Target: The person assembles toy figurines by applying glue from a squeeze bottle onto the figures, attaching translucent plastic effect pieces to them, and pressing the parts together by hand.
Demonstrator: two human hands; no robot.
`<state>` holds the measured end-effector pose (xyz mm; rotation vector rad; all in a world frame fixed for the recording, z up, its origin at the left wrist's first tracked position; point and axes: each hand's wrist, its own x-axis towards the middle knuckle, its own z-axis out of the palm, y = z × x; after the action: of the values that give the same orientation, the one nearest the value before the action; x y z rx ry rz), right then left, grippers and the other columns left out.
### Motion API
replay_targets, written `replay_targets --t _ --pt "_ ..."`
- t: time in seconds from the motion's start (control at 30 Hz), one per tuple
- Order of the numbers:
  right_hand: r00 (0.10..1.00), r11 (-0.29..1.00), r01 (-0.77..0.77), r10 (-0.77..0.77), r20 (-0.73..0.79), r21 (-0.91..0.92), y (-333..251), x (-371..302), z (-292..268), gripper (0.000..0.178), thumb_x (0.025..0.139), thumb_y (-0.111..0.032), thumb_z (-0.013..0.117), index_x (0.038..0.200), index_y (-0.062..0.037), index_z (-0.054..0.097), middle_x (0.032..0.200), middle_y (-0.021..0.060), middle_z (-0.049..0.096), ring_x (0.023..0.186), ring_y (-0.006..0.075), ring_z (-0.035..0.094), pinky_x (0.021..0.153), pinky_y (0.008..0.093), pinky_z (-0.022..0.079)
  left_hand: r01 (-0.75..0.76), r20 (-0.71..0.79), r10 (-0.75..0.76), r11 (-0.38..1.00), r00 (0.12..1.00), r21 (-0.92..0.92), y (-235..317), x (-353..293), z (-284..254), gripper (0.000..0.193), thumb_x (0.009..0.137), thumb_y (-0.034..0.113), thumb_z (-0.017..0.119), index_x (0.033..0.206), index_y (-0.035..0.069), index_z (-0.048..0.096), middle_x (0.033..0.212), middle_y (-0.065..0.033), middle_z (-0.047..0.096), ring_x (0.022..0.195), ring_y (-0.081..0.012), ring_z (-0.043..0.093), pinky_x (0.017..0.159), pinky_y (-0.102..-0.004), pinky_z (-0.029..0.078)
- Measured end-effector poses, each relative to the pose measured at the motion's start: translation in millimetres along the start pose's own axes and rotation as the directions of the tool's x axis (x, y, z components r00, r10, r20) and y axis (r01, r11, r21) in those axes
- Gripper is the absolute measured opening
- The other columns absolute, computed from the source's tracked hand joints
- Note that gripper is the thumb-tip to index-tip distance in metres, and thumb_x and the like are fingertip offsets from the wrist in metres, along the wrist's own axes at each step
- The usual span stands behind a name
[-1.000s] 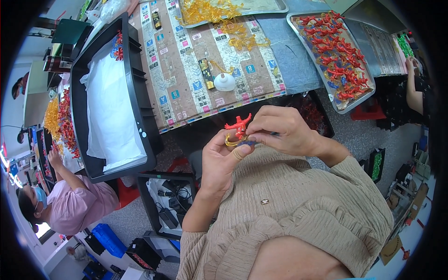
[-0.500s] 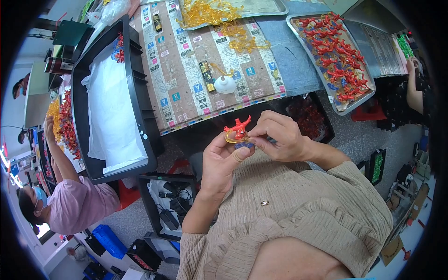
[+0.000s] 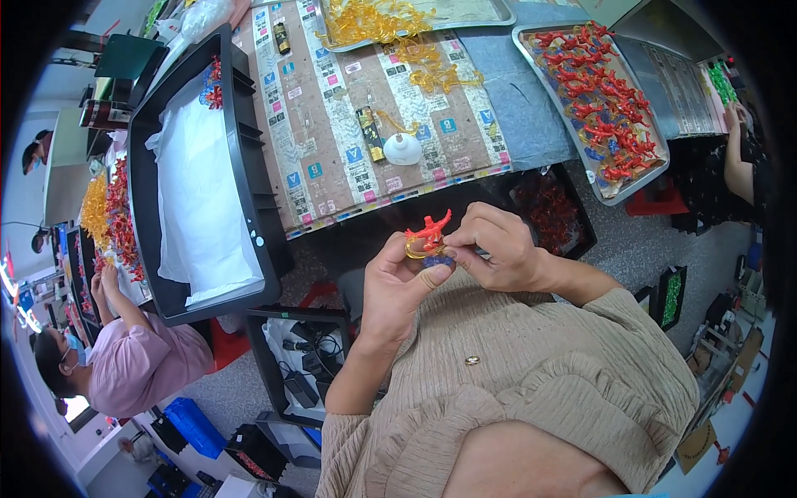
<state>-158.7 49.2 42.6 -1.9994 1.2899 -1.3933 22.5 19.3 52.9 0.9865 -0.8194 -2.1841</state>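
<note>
In front of my chest, my left hand [image 3: 393, 286] is closed round the blue base of a small red toy figure [image 3: 428, 233]. A clear yellow band curves around the figure. From the right, my right hand [image 3: 495, 249] pinches at the figure's side with thumb and forefinger; whether the fingertips grip the figure or the end of the yellow band is hidden. Beyond my hands, on the table [image 3: 332, 178], stand a small white dish [image 3: 403, 150] and a dark tube with a gold end [image 3: 370, 135].
A metal tray [image 3: 610, 197] of finished-looking red figures lies to the right. Yellow strips [image 3: 427, 66] spill from another tray at the back. A black tray [image 3: 270, 303] lined with white sheet stands left. Co-workers sit at both sides; a bin of cables [image 3: 274, 365] is below.
The figure has tilted slightly in my hands and moved a little to the right. The left co-worker's raised arm has come down toward the red parts.
</note>
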Motion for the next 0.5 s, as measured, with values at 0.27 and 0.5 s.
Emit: replay_targets --t 0.27,0.5 --pt "0.995 0.997 -0.063 0.06 0.079 0.034 0.3 6.1 -4.5 0.02 0.067 0.004 0.075 0.082 -0.0002 0.063 0.07 0.0096 0.055 0.06 0.022 0.056 0.049 0.0317 0.043 -0.031 0.005 0.031 1.0 1.0 0.0 -6.7 1.3 -4.0 0.033 0.077 -0.006 0.073 0.107 0.0 0.063 0.101 -0.0009 0.055 0.097 -0.0129 0.06 0.087 -0.0268 0.05" --pt "0.994 0.995 -0.095 0.094 0.058 0.025 -2.1 -0.2 -4.4 0.019 0.069 0.001 0.073 0.083 -0.003 0.06 0.074 0.0095 0.054 0.063 0.0256 0.057 0.054 0.0343 0.046 0.022 0.024 -0.022 1.0 0.999 -0.02 -2.1 1.0 1.7 0.033 0.078 -0.006 0.072 0.11 -0.002 0.062 0.102 -0.0014 0.052 0.098 -0.0142 0.06 0.088 -0.028 0.052"
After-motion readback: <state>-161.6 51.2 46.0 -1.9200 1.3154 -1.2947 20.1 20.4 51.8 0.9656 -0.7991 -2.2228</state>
